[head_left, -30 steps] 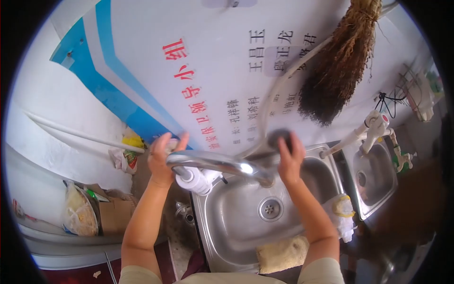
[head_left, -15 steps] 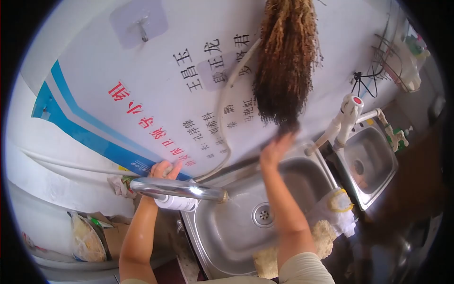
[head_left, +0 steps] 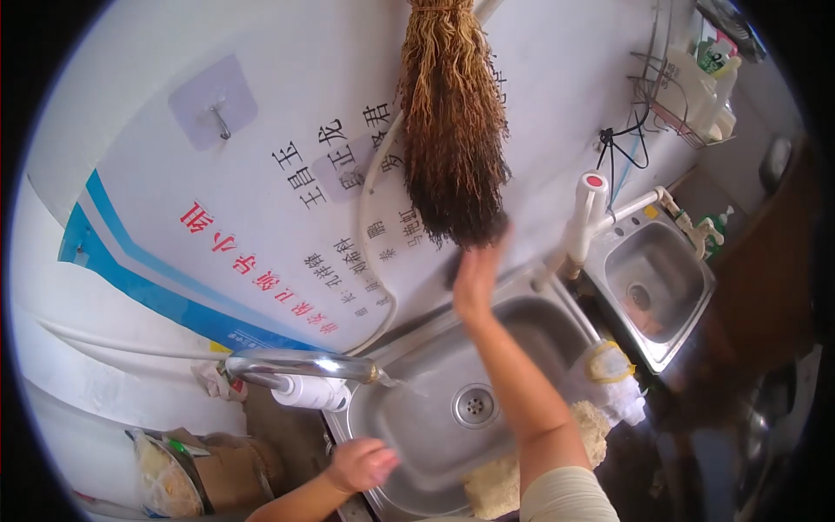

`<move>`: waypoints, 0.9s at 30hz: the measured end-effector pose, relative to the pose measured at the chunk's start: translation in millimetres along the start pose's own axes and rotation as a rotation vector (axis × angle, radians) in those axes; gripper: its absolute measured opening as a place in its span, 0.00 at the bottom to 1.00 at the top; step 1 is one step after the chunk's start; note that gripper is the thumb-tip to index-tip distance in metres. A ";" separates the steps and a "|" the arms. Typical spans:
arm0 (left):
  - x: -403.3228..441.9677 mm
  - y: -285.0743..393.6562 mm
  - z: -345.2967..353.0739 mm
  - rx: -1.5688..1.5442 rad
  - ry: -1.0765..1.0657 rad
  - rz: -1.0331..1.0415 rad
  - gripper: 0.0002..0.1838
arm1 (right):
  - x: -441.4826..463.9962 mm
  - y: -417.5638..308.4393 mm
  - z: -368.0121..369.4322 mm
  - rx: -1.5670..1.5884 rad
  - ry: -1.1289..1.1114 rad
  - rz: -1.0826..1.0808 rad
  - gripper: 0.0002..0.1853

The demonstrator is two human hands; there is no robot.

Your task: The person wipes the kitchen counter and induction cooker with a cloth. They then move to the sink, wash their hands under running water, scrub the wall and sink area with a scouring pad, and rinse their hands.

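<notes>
A straw broom [head_left: 457, 122] with dark, blackened lower bristles hangs against the white wall panel. My right hand [head_left: 478, 274] reaches up to the bottom of these bristles, beside a dark rounded patch; its fingers are blurred and partly hidden, so I cannot tell their grip. Over the near left rim of the steel sink [head_left: 417, 444], my left hand [head_left: 364, 465] is loosely curled with nothing visible in it. The chrome faucet [head_left: 304, 365] reaches over the sink's left side, and a thin stream of water [head_left: 390, 381] runs from its spout.
A white cylinder [head_left: 309, 393] sits under the faucet. A yellowish sponge-like block [head_left: 496, 487] and a white cloth [head_left: 609, 387] lie along the sink's near right edge. A second sink [head_left: 657, 270], a white tap [head_left: 587, 217] and a wire rack [head_left: 687, 113] are on the right.
My left hand has left the faucet and come down to the near sink rim. Water now shows at the spout. My right hand stays by the broom's lower end; the view has shifted.
</notes>
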State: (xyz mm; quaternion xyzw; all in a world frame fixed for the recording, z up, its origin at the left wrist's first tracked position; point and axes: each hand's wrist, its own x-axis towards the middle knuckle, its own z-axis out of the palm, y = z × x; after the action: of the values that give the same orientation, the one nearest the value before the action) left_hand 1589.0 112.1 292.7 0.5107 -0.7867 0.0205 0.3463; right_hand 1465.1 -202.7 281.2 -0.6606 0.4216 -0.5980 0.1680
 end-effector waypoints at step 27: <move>160.1 -48.8 53.6 0.277 -0.247 -0.453 0.43 | 93.5 -30.5 -17.7 0.011 0.386 -0.314 0.26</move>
State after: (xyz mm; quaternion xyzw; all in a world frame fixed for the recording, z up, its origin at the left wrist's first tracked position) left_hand 1562.6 -58.3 326.9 0.7145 -0.6785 -0.0125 0.1704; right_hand 1452.9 -250.7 367.9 -0.5907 0.3350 -0.7340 -0.0070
